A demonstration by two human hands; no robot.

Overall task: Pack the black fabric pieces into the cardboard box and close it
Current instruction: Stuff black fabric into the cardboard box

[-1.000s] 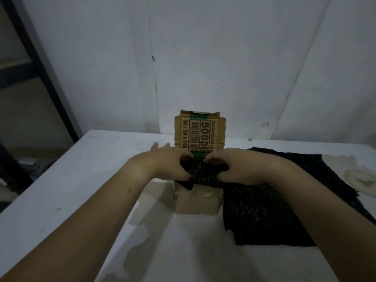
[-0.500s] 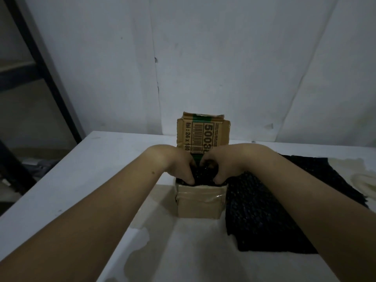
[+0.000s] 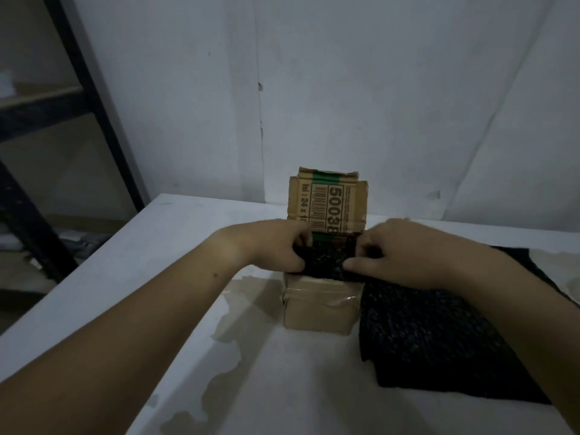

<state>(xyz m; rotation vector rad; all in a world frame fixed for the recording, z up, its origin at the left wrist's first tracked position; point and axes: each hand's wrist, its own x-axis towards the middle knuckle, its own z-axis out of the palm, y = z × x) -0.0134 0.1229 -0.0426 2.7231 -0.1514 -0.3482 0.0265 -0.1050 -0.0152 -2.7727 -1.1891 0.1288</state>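
The raised flap (image 3: 328,202) of the cardboard box (image 3: 318,309) bears a barcode, the partly hidden number "5003", and "24 x 1".

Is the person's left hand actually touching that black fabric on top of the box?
Touching. The head view shows the left hand pinching the left edge of the black fabric over the cardboard box opening.

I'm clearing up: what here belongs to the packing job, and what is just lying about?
Job: brown cardboard box; black fabric piece gripped by left hand and right hand; black fabric pile on the white table.
Lying about: dark metal shelf rack.
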